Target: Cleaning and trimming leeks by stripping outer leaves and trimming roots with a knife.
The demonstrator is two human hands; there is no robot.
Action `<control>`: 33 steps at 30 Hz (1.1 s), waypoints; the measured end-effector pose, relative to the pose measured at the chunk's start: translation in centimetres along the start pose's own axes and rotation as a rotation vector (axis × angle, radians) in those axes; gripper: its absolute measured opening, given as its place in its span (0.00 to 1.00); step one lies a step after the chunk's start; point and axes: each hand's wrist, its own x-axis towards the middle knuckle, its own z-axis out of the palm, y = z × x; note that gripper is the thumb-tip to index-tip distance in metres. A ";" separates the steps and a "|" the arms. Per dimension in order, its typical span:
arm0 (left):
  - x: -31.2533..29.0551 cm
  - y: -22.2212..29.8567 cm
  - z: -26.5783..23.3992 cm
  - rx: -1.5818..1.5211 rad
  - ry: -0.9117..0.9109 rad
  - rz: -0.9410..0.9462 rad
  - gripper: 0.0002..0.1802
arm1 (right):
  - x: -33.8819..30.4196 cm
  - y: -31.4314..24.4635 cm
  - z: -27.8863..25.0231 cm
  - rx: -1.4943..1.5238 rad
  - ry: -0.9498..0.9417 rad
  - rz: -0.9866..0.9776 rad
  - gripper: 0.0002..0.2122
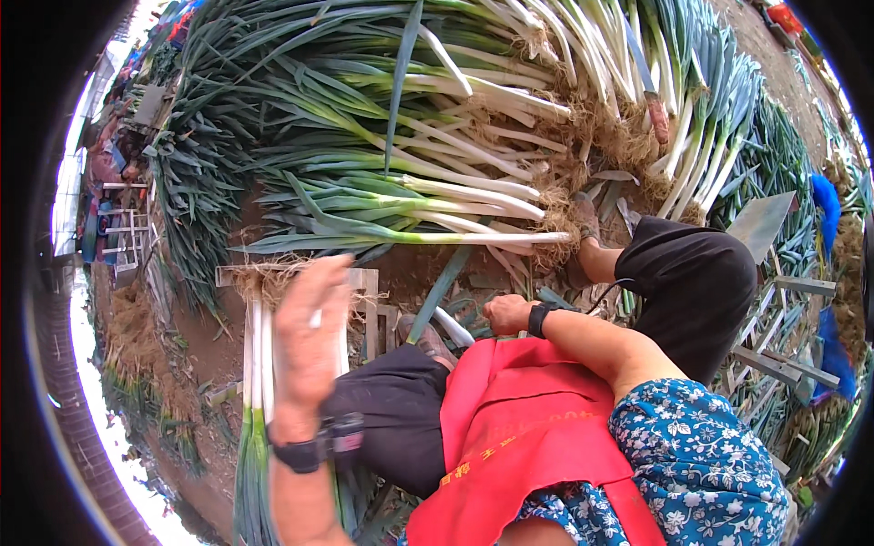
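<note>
My left hand [312, 337], blurred by motion, is over a bundle of long green onions [258, 364] at the left, its fingers stretched out. The bundle's roots rest by a small wooden frame [369, 300], with the green leaves toward me. My right hand [507, 315] is curled closed in front of the red apron [537, 400]; what it holds, if anything, is hidden. Left of it lies a white onion stalk [452, 326]. Beyond both hands is a big pile of green onions [473, 187], white stems and roots to the right.
A knife with a reddish-brown handle [658, 120] lies on the onions at the far right. A flat grey plate [763, 225] stands beside my right knee. Wooden slats [769, 366] and blue plastic [830, 350] are at the right. More onions [196, 191] are heaped at the left.
</note>
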 end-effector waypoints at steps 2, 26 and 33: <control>1.3 1.3 4.8 -0.100 -0.070 0.000 0.14 | 1.3 0.8 -0.8 -0.002 0.071 0.003 0.11; 4.8 -4.8 5.8 -0.770 0.535 -0.327 0.10 | 4.8 5.4 -9.4 0.620 0.406 0.054 0.11; 3.2 -5.8 5.2 -0.789 0.474 -0.380 0.10 | 1.5 2.5 -8.5 0.630 0.429 0.127 0.11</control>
